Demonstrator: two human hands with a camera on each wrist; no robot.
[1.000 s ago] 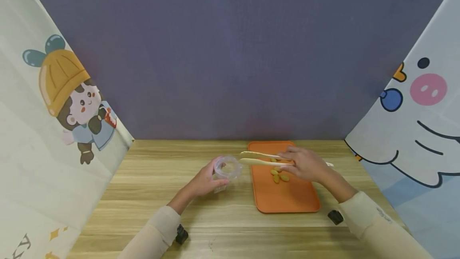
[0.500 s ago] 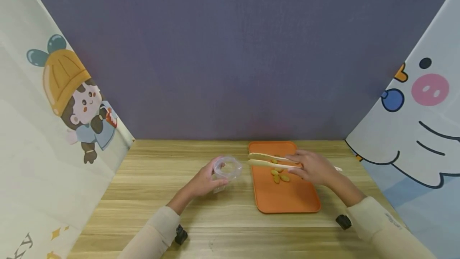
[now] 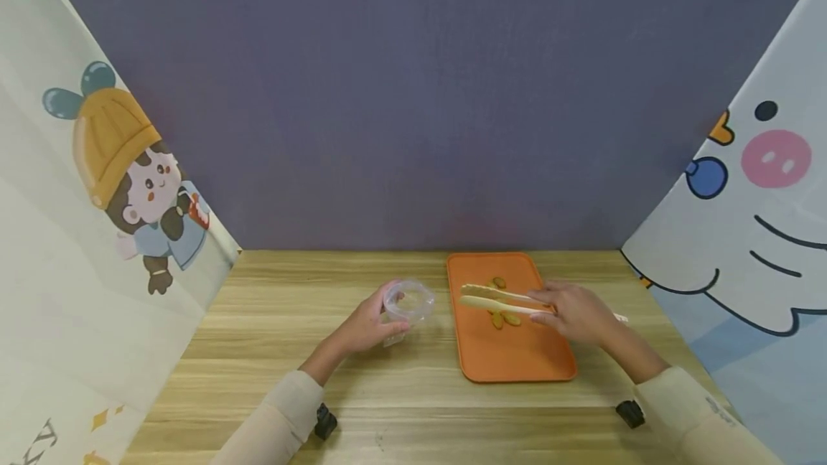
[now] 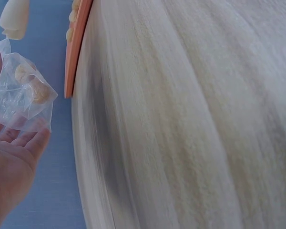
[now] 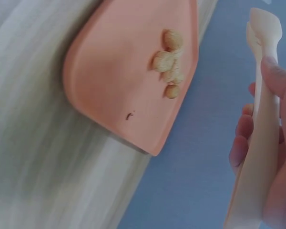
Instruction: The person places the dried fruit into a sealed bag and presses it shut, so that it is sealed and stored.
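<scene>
My left hand grips a clear plastic bag, its mouth turned upward, over the middle of the table. In the left wrist view a few tan, nut-like pieces show through the film. My right hand holds cream-coloured tongs with thumb and fingers, pointing left above the orange tray. Nothing shows between the tong tips in the right wrist view. Several oval, nut-like pieces lie grouped on the tray; the tongs cover part of the group in the head view.
The wooden table ends at a dark blue-grey backdrop. Printed cartoon curtains hang at both sides. A small dark mark shows on the tray. Black wrist devices sit below both sleeves.
My right hand has drawn the tongs away from the bag, rightward and nearer to me, over the tray's nut-like pieces. The left hand and bag have stayed almost still.
</scene>
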